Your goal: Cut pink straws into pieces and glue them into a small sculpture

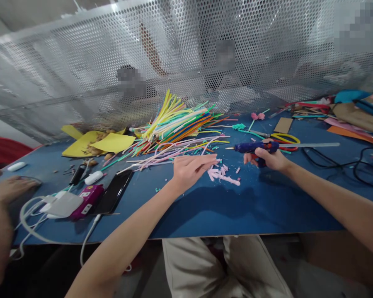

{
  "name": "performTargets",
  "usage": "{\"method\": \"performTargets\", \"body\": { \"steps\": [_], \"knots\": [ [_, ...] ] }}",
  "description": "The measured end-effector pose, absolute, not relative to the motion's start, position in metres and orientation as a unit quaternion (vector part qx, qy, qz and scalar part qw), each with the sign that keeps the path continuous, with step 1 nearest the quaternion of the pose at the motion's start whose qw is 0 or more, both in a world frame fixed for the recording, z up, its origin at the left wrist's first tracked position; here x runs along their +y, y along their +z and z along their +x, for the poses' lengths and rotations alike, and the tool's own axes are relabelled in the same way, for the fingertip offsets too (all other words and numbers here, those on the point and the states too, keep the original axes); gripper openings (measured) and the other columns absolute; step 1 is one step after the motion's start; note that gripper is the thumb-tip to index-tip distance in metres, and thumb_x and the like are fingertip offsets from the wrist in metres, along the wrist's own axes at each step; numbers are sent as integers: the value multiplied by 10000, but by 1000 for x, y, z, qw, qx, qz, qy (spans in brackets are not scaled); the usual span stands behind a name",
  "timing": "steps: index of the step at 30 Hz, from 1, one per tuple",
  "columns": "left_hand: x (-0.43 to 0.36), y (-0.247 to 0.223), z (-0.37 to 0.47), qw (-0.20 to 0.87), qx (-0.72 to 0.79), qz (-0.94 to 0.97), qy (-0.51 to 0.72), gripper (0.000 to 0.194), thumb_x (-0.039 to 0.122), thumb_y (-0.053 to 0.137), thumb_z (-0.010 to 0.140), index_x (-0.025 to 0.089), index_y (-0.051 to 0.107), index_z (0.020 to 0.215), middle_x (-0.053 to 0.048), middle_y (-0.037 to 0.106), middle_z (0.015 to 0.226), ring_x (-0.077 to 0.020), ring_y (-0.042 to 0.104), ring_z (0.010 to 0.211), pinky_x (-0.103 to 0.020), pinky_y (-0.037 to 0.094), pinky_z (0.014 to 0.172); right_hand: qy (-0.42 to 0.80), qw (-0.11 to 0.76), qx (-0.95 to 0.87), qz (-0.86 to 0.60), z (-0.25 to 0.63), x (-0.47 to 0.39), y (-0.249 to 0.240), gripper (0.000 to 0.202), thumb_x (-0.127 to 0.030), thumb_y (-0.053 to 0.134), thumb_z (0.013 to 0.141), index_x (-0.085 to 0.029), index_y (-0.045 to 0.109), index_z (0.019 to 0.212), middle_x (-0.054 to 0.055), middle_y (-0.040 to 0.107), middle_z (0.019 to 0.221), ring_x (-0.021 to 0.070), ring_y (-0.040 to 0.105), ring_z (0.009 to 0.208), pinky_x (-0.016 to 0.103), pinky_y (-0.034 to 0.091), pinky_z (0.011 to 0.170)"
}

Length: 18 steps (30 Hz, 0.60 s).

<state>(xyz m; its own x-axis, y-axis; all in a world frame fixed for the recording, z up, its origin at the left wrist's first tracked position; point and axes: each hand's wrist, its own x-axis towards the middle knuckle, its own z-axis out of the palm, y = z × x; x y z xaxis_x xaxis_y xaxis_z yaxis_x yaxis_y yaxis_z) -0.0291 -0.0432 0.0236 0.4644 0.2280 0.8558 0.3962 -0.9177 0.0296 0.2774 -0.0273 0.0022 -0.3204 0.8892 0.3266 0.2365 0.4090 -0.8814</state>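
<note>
My right hand (269, 159) is wrapped round the handle of a dark blue glue gun (251, 147), whose nozzle points left; a long pale glue stick (311, 145) sticks out of its back. My left hand (192, 167) hovers over the table left of the nozzle, palm down, fingers stretched out and side by side, with nothing seen in it. Short pale pink pieces (224, 174) lie on the blue table (205, 211) between and below the hands. Behind my left hand, long lilac pipe cleaners (161, 154) are spread out.
A heap of coloured pipe cleaners (183, 122) stands by the mesh screen (186, 54). Scissors (282, 138) and black cables (332, 163) are at right. A phone (115, 192), a purple power bank (88, 200) and yellow sheets (113, 142) lie left, near another person's hand (14, 188).
</note>
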Motion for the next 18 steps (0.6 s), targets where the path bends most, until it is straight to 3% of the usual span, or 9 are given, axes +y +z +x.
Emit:
{"method": "performTargets", "body": {
  "steps": [3,6,14,18],
  "knots": [
    [-40,23,-27,94,-156,-842,-507,177,154,782,856,203,680,992,23,807,949,-102,776,865,-154,550,700,405,434,-761,-262,280,-24,-2,560,-637,533,917,-153,710,696,110,693,743,190,609,655,319,509,633],
    [-38,21,-28,104,-141,-843,-508,198,145,799,837,194,677,985,27,803,923,-90,771,840,-141,532,683,407,445,-762,-237,281,-22,-9,516,-586,506,954,-157,740,787,96,695,751,211,645,723,322,524,694],
    [-39,20,-30,91,-133,-858,-487,199,150,772,862,216,694,1032,24,797,957,-82,762,848,-148,536,707,396,440,-774,-225,274,-31,-9,538,-611,498,942,-167,742,760,67,686,673,170,583,569,304,433,552],
    [-39,21,-29,91,-134,-860,-484,204,148,775,859,217,693,1032,30,796,947,-76,758,834,-146,529,696,406,440,-772,-214,271,-33,-7,545,-607,506,938,-158,730,726,67,679,664,172,596,588,306,432,577]
  ]
}}
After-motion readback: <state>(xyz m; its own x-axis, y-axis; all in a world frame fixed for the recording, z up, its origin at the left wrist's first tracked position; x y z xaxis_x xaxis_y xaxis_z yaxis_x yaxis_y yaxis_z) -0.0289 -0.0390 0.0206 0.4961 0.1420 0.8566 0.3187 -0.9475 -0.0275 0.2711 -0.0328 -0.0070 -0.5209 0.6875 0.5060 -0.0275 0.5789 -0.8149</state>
